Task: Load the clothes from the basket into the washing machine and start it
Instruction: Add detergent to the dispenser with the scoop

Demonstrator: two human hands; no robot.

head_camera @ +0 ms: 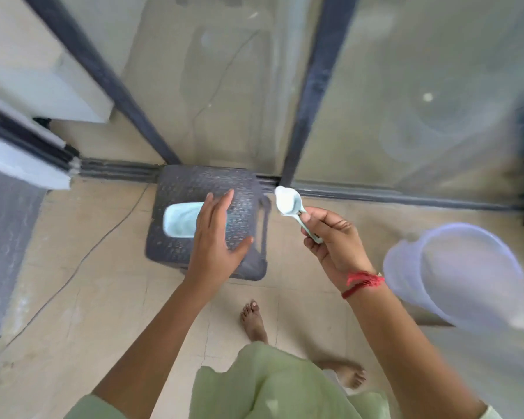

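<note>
My right hand (333, 240) pinches the handle of a pale blue scoop (287, 200) with white powder in its bowl, held over the floor just right of a dark grey perforated basket (194, 182). An open pale blue tub (179, 220) sits on top of the basket. Above the tub's right end my left hand (215, 237) hovers with its fingers straight and holds nothing. No clothes are in sight. A blurred, translucent lilac plastic rim (454, 273) lies at the right.
Glass sliding doors in dark frames (312, 86) stand behind the basket, their track along the floor. A white unit (43, 83) is at the upper left, and a thin cable (82, 258) runs over the beige tiles. My bare feet (254, 322) stand below the basket.
</note>
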